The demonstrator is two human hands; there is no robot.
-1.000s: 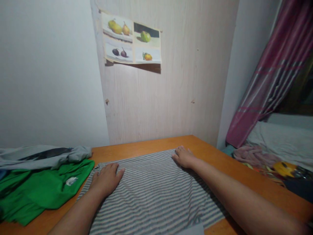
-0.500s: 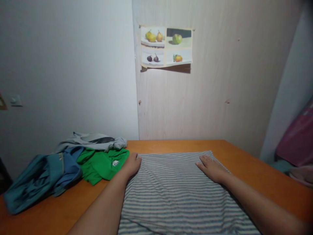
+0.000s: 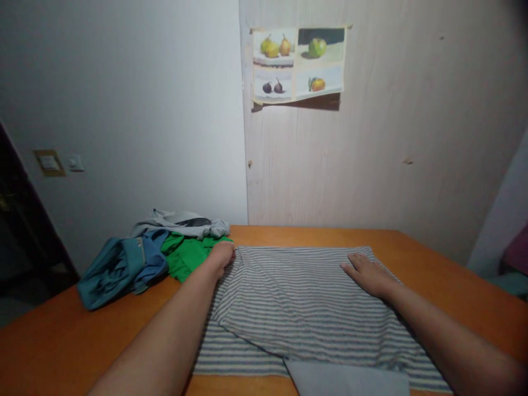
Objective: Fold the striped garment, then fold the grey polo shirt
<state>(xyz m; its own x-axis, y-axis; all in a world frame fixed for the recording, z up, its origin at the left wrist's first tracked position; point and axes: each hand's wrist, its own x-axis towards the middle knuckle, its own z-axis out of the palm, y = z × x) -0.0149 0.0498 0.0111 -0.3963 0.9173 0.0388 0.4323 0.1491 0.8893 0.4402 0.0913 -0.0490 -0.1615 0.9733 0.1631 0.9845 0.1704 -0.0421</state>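
Note:
A grey-and-white striped cloth (image 3: pixel 305 308) lies spread on the orange table, its near part folded unevenly over a lower striped layer. At its far left corner, my left hand (image 3: pixel 224 256) is closed and appears to pinch the fabric; the fingertips are partly hidden. My right hand (image 3: pixel 367 273) rests palm down near the far right corner, fingers stretched out. A plain grey-blue panel (image 3: pixel 350 379) shows under the near edge of the top layer.
Left of the cloth are a green garment (image 3: pixel 183 258), a teal-and-blue garment (image 3: pixel 119 269) and a grey garment (image 3: pixel 181 223), crumpled on the table (image 3: pixel 136 319). Behind the table, a fruit picture sheet (image 3: pixel 297 66) hangs on the wall.
My left hand has gone from resting on the far left corner to closing on it. My right hand stays flat. The view has shifted left and down, revealing the cloth's near edge.

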